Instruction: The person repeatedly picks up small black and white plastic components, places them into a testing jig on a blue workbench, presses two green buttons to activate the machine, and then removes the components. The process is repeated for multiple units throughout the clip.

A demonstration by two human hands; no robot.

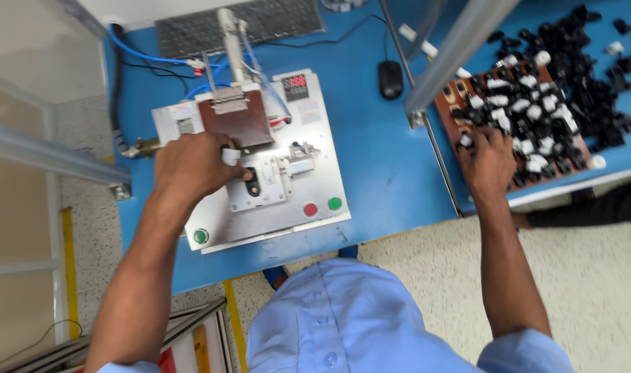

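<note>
My left hand point(194, 166) rests on the metal press machine point(260, 159), its fingers pinching a small white part point(230, 156) just above a black part point(252, 186) seated in the fixture slot. My right hand point(487, 162) reaches into the brown tray point(448, 103) at the right, fingers spread down among several black and white plastic parts point(530, 110). Whether it grips one is hidden by the fingers.
The machine has a brown press block point(236, 117), a digital readout point(297, 85), a red button point(310, 209) and two green buttons point(335, 204). A black mouse point(390, 79), a keyboard point(239, 27), blue hoses and a loose pile of black parts point(592, 55) lie on the blue table. A metal rail point(460, 48) crosses overhead.
</note>
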